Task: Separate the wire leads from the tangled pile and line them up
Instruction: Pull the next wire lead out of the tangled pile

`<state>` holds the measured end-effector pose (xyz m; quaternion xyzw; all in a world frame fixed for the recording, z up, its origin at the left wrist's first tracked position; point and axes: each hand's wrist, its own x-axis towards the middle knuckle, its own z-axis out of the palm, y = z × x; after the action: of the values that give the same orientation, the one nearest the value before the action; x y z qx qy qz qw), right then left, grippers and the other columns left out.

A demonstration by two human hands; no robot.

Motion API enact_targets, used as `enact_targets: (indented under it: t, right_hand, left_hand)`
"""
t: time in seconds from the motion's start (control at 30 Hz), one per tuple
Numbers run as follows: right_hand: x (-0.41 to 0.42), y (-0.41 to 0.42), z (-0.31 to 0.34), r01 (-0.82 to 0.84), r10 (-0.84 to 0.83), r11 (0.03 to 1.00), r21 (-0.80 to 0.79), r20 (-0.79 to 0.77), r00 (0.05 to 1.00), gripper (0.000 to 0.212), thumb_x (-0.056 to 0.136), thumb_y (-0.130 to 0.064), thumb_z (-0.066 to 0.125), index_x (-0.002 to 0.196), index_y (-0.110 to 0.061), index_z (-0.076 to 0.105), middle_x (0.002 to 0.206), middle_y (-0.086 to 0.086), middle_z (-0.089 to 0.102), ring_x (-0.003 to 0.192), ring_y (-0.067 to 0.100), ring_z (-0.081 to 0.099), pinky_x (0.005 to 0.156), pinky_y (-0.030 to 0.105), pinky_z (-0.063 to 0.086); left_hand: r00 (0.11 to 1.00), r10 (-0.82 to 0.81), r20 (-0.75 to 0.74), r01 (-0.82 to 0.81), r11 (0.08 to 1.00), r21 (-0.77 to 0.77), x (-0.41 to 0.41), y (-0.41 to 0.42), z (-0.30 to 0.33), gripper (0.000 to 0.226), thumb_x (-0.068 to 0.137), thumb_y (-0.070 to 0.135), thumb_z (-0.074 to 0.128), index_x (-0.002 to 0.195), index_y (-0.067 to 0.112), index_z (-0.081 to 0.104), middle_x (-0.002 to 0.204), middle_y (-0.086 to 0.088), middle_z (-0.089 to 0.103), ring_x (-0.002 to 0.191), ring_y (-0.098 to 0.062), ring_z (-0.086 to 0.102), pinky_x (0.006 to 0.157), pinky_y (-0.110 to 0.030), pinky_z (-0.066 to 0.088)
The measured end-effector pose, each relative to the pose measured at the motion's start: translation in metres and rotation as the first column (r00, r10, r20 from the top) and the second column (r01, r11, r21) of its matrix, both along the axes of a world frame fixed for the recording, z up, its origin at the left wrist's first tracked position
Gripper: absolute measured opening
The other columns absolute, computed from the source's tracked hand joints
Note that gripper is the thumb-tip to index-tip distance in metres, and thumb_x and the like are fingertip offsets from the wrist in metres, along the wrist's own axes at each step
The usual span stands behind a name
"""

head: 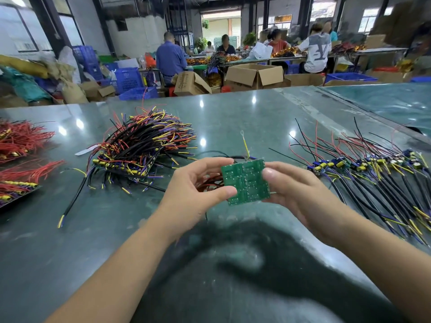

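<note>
Head view: green board [246,181] up over the tabletop [93,241], pinched by its edges, left hand [198,185] clamped on the near-left corner, right hand [293,190] on the right edge. Leads [211,183] trailing behind the board. Tangled pile [142,145] back left, lined-up row [373,178] at right. Probably mid-separation of one piece. Next: freeing the trailing leads, then laying the piece beside the row, wires parallel.

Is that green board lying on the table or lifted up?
Lifted up. The green board is held above the table, pinched between the left hand and right hand.
</note>
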<state>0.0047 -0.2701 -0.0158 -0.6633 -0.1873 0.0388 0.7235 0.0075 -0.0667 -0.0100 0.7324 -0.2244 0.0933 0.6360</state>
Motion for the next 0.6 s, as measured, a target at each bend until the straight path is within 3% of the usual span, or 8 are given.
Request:
enact_targets:
  t: [0.1, 0.17, 0.2, 0.23, 0.33, 0.43, 0.5, 0.6]
  right_hand:
    - [-0.002, 0.006, -0.002, 0.151, -0.15, 0.989, 0.002, 0.109, 0.983, 0.012, 0.088, -0.011, 0.062, 0.091, -0.016, 0.073, 0.092, 0.007, 0.074, 0.084, 0.015, 0.068, 0.078, 0.029, 0.056]
    - [-0.003, 0.01, -0.004, 0.219, -0.221, 0.975, 0.029, 0.113, 0.969, 0.013, 0.087, -0.007, 0.061, 0.093, -0.01, 0.071, 0.094, 0.014, 0.073, 0.083, 0.019, 0.066, 0.077, 0.031, 0.057]
    - [-0.002, 0.011, -0.006, 0.247, -0.25, 0.968, 0.041, 0.096, 0.964, 0.013, 0.087, -0.007, 0.061, 0.096, -0.006, 0.07, 0.095, 0.016, 0.072, 0.082, 0.019, 0.065, 0.073, 0.028, 0.057]
    - [-0.001, 0.012, -0.007, 0.27, -0.274, 0.961, 0.052, 0.077, 0.959, 0.015, 0.087, -0.007, 0.062, 0.099, -0.003, 0.069, 0.096, 0.016, 0.072, 0.082, 0.019, 0.064, 0.07, 0.024, 0.056]
    - [-0.001, 0.013, -0.009, 0.26, -0.264, 0.963, 0.071, 0.047, 0.963, 0.016, 0.086, -0.009, 0.062, 0.099, -0.002, 0.069, 0.097, 0.014, 0.073, 0.084, 0.018, 0.067, 0.07, 0.024, 0.055]
    - [-0.001, 0.014, -0.01, 0.21, -0.213, 0.97, 0.124, 0.012, 0.977, 0.015, 0.086, -0.009, 0.06, 0.096, -0.005, 0.07, 0.096, 0.012, 0.074, 0.087, 0.02, 0.069, 0.073, 0.025, 0.056]
    - [0.0, 0.013, -0.01, 0.187, -0.188, 0.971, 0.149, -0.007, 0.982, 0.017, 0.085, -0.011, 0.06, 0.098, -0.004, 0.069, 0.097, 0.012, 0.074, 0.089, 0.021, 0.07, 0.074, 0.026, 0.056]
    - [-0.001, 0.013, -0.008, 0.175, -0.172, 0.974, 0.146, -0.028, 0.985, 0.016, 0.083, -0.013, 0.061, 0.095, -0.005, 0.069, 0.094, 0.009, 0.074, 0.087, 0.019, 0.069, 0.075, 0.028, 0.057]
  left_hand:
    - [0.923, 0.254, 0.289, -0.33, 0.909, 0.254, -0.003, -0.003, -0.001, 0.048, 0.066, 0.025, 0.076, 0.106, 0.049, 0.061, 0.108, 0.016, 0.059, 0.109, -0.006, 0.052, 0.1, -0.029, 0.039]
    - [0.799, 0.345, 0.492, -0.53, 0.791, 0.306, -0.002, -0.005, -0.003, 0.05, 0.066, 0.033, 0.074, 0.112, 0.046, 0.058, 0.105, 0.023, 0.054, 0.103, -0.005, 0.042, 0.096, -0.027, 0.033]
    - [0.771, 0.353, 0.531, -0.558, 0.775, 0.295, -0.002, -0.006, -0.005, 0.049, 0.067, 0.033, 0.074, 0.113, 0.039, 0.059, 0.1, 0.02, 0.055, 0.097, -0.006, 0.042, 0.09, -0.023, 0.034]
    - [0.78, 0.362, 0.509, -0.549, 0.787, 0.282, -0.002, -0.008, -0.007, 0.044, 0.067, 0.033, 0.074, 0.109, 0.034, 0.061, 0.092, 0.017, 0.056, 0.089, -0.006, 0.044, 0.083, -0.019, 0.036]
    - [0.895, 0.365, 0.255, -0.425, 0.872, 0.243, -0.001, -0.012, -0.01, 0.029, 0.069, 0.041, 0.071, 0.094, 0.034, 0.057, 0.075, 0.011, 0.058, 0.064, -0.004, 0.052, 0.064, -0.019, 0.043]
    - [0.949, 0.312, 0.038, -0.312, 0.917, 0.249, -0.001, -0.015, -0.015, 0.025, 0.077, 0.043, 0.065, 0.101, 0.041, 0.057, 0.089, 0.009, 0.068, 0.076, -0.009, 0.065, 0.073, -0.023, 0.05]
    - [0.974, 0.183, -0.133, -0.172, 0.981, 0.09, -0.001, -0.02, -0.016, 0.023, 0.089, 0.024, 0.065, 0.109, 0.035, 0.059, 0.1, 0.001, 0.072, 0.086, -0.017, 0.069, 0.072, -0.025, 0.054]
    - [0.964, 0.073, -0.255, -0.107, 0.987, -0.121, -0.001, -0.022, -0.014, 0.021, 0.091, 0.008, 0.058, 0.102, 0.026, 0.061, 0.085, 0.004, 0.074, 0.079, -0.014, 0.068, 0.07, -0.026, 0.058]
